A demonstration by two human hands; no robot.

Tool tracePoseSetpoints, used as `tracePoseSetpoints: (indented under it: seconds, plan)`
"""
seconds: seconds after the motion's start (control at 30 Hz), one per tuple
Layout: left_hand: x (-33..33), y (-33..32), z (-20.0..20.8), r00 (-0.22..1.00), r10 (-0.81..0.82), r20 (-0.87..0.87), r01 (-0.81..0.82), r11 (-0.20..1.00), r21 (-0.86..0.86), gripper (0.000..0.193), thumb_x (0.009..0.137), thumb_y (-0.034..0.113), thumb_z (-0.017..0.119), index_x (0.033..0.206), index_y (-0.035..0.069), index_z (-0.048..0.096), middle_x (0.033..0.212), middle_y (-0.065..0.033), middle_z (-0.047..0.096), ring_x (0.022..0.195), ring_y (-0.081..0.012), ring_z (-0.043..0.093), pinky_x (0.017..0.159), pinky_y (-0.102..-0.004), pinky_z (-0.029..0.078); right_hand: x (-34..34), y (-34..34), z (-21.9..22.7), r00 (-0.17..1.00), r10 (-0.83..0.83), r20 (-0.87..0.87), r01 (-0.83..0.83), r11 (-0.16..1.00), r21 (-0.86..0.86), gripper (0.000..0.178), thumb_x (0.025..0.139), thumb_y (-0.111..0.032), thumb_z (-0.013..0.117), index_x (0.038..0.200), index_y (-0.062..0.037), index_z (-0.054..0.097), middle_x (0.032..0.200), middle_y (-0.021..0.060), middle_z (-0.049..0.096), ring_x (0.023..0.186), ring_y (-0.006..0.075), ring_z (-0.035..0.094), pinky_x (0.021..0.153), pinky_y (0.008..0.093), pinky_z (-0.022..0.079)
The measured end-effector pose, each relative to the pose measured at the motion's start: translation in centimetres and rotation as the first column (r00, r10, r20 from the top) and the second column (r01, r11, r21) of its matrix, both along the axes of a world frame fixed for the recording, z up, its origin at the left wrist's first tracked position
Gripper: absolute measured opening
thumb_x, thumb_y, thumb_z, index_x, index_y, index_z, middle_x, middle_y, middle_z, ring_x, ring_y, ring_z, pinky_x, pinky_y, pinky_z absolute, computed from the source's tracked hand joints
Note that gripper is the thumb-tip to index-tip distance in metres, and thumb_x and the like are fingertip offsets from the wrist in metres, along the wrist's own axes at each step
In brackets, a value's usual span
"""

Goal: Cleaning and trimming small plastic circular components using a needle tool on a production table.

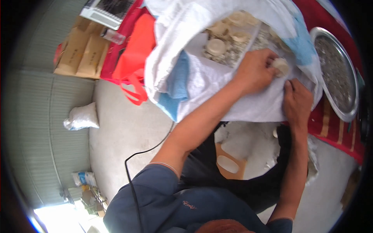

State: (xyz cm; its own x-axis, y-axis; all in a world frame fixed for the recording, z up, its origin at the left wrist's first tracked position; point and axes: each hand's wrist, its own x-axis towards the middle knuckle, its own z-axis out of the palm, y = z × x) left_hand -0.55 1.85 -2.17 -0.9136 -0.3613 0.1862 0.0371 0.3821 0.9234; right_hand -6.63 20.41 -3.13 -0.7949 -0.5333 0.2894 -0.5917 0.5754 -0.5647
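A white woven sack [248, 106] with blue patches lies rolled down on the table in front of me. Inside are several cream round cap-like pieces [216, 46] among small pale chips [225, 58]. My left hand [256, 73] reaches over the sack's near part, its fingers closed on one cream round piece [280, 67]. Just right of that piece, my right hand [298, 101] rests against the white fabric with its fingers curled. Whether it grips the cloth or something small is hidden.
At the right, a metal tray [351, 93] of greyish bits stands on a red cloth [330, 128]. A red bag [134, 58], a clear glass [112, 36] and brown cardboard packages [87, 50] are left. A black cable [145, 150] runs past my left arm.
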Motion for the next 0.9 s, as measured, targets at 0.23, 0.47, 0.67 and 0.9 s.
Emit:
tracePoseSetpoints:
  seconds: [0.23,0.47,0.67,0.9]
  plan:
    - [-0.2,-0.5,-0.5,0.992,0.084,0.095,-0.088,0.995,0.046,0.039,0.087,0.003,0.083,0.124,-0.004,0.072,0.105,-0.0144,0.081,0.089,-0.0148,0.077,0.078,-0.0281,0.061,0.6,-1.9,-0.3,0.994,-0.048,-0.098,0.047,0.999,-0.012,0.023,0.099,-0.021,0.065,0.086,-0.0024,0.069,0.082,0.0231,0.070,0.081,0.0463,0.069,0.074,0.0559,0.052]
    - [-0.5,0.6,0.1,0.997,0.020,0.069,-0.045,0.920,0.390,0.037,0.091,0.001,0.080,0.126,-0.007,0.070,0.106,-0.0143,0.081,0.087,-0.0147,0.077,0.078,-0.0266,0.062,-0.1,-0.9,0.3,0.995,-0.053,0.084,0.066,0.987,-0.148,0.026,0.099,-0.024,0.067,0.089,-0.0018,0.074,0.085,0.0247,0.073,0.082,0.0468,0.071,0.075,0.0536,0.052]
    - [-0.6,1.3,0.4,0.994,0.067,0.089,-0.094,0.937,0.336,0.038,0.091,-0.004,0.077,0.127,-0.011,0.067,0.110,-0.0198,0.080,0.092,-0.0198,0.079,0.076,-0.0293,0.065,0.2,-0.9,0.1,0.994,-0.063,0.084,0.078,0.979,-0.188,0.025,0.099,-0.024,0.068,0.089,-0.0019,0.075,0.084,0.0239,0.072,0.081,0.0463,0.070,0.074,0.0530,0.052]
    - [-0.7,0.9,-0.7,0.994,0.098,0.041,-0.102,0.988,0.116,0.036,0.092,0.002,0.080,0.125,-0.009,0.070,0.107,-0.0153,0.081,0.087,-0.0147,0.077,0.077,-0.0270,0.063,0.5,-1.1,0.1,0.997,-0.072,-0.022,0.067,0.985,-0.161,0.026,0.098,-0.020,0.067,0.080,-0.0021,0.068,0.079,0.0228,0.070,0.078,0.0457,0.069,0.070,0.0539,0.052]
